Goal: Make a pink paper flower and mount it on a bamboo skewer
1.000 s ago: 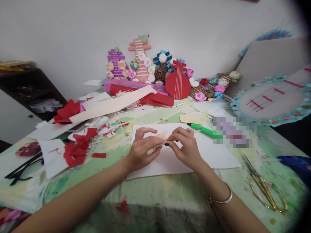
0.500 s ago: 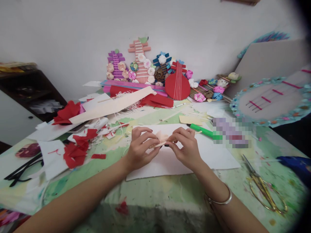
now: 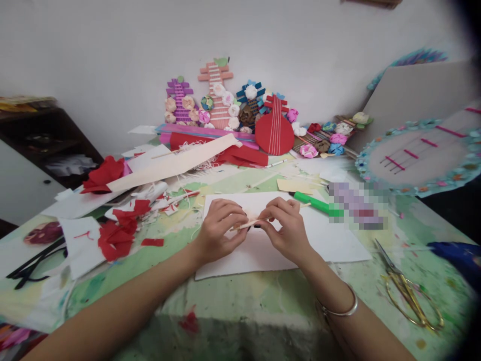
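Both hands meet above a white sheet (image 3: 263, 255) on the table. My left hand (image 3: 222, 225) pinches the near end of a thin pale wooden stick (image 3: 248, 224). My right hand (image 3: 287, 223) grips the same stick farther along, and its other end (image 3: 306, 204) pokes out past the fingers. A small piece of pale peach paper (image 3: 252, 206) shows faintly behind the fingertips, mostly hidden; whether it is wrapped around the stick I cannot tell. Just beyond the right hand lies a green marker (image 3: 315, 204).
Gold-handled scissors (image 3: 408, 286) lie at the right. Red paper scraps (image 3: 118, 233) and black-handled scissors (image 3: 37, 263) are at the left. A long cream paper strip (image 3: 176, 163) crosses behind. Paper instruments, one red (image 3: 274, 131), lean on the wall; a flower-edged board (image 3: 417, 155) stands right.
The pale peach paper stood up between the fingers and now lies lower, mostly hidden. More of the stick shows at the left fingertips. Both hands stay in nearly the same place.
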The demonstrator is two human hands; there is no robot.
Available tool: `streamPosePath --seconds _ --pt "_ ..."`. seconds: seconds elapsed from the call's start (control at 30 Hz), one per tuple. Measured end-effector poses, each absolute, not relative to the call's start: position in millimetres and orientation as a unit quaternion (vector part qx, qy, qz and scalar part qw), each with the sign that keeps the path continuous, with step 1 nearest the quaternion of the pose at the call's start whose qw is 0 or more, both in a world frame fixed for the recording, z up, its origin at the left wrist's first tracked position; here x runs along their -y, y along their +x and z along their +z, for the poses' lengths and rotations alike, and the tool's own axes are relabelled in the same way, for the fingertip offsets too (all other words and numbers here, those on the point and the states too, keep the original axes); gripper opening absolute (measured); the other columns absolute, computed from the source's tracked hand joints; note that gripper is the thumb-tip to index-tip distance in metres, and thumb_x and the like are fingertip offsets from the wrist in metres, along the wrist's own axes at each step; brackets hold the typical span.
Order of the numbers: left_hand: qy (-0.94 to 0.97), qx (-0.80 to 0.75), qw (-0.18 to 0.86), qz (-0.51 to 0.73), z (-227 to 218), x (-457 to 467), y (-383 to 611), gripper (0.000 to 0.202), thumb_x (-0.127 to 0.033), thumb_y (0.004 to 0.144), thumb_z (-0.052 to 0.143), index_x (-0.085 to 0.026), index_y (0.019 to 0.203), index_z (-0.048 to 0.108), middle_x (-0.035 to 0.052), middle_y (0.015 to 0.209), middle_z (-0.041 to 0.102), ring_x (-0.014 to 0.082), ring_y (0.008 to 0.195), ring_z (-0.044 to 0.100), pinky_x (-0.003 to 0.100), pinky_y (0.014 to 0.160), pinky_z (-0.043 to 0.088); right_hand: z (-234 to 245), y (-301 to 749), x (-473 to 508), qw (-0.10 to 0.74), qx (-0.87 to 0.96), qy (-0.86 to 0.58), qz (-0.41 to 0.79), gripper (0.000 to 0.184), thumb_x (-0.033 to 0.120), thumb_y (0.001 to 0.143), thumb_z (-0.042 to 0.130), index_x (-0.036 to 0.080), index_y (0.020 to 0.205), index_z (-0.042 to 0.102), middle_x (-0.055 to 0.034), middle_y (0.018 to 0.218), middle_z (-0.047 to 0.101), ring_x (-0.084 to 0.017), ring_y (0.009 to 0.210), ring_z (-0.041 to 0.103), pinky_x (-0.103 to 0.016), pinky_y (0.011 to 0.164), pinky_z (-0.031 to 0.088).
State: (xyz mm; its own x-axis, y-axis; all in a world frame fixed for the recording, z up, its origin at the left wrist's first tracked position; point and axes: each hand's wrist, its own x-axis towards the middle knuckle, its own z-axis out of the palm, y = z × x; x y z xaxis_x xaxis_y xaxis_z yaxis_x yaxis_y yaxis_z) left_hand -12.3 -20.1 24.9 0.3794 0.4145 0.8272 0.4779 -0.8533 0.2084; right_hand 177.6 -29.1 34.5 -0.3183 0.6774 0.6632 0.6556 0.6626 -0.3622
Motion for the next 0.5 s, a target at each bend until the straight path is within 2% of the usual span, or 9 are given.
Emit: streamPosePath --seconds 0.13,0.27,0.4,0.5 --pt "-0.829 0.258 0.039 -0.495 25.8 19.6 -13.0 0.018 -0.007 0.071 0.061 -0.019 0.083 0.058 0.0044 0.085 0.066 0.0206 0.091 0.057 0.039 0.081 0.045 33.7 177.6 29.3 0.412 0.816 -0.405 0.015 0.009 0.022 0.085 0.056 0.018 0.077 0.058 -0.0010 0.076 0.058 -0.013 0.069 0.052 -0.033 0.075 0.027" --pt "-0.815 0.272 0.108 -0.500 24.1 20.0 -14.3 0.019 -0.005 0.070 0.062 -0.020 0.081 0.059 0.0041 0.084 0.063 0.0215 0.090 0.053 0.040 0.081 0.043 32.8 177.6 28.6 0.404 0.821 -0.403 0.011 0.008 0.021 0.085 0.054 0.018 0.079 0.059 -0.0010 0.076 0.058 -0.013 0.069 0.051 -0.033 0.074 0.027" --pt "-0.809 0.301 0.187 -0.469 22.8 23.8 -13.3 0.018 -0.007 0.070 0.063 -0.020 0.083 0.063 0.0049 0.079 0.059 0.0210 0.082 0.047 0.039 0.075 0.041 31.2 177.2 27.4 0.398 0.821 -0.410 0.002 0.009 0.021 0.085 0.054 0.017 0.078 0.058 -0.0010 0.076 0.058 -0.013 0.069 0.051 -0.033 0.075 0.026" --pt "-0.834 0.311 0.173 -0.422 24.0 27.0 -11.9 0.014 -0.016 0.073 0.063 -0.018 0.087 0.064 0.0067 0.079 0.058 0.0224 0.082 0.046 0.040 0.075 0.039 28.7 176.6 26.2 0.388 0.815 -0.429 -0.011 0.011 0.022 0.086 0.054 0.017 0.076 0.057 -0.0009 0.077 0.057 -0.013 0.069 0.051 -0.033 0.075 0.026"
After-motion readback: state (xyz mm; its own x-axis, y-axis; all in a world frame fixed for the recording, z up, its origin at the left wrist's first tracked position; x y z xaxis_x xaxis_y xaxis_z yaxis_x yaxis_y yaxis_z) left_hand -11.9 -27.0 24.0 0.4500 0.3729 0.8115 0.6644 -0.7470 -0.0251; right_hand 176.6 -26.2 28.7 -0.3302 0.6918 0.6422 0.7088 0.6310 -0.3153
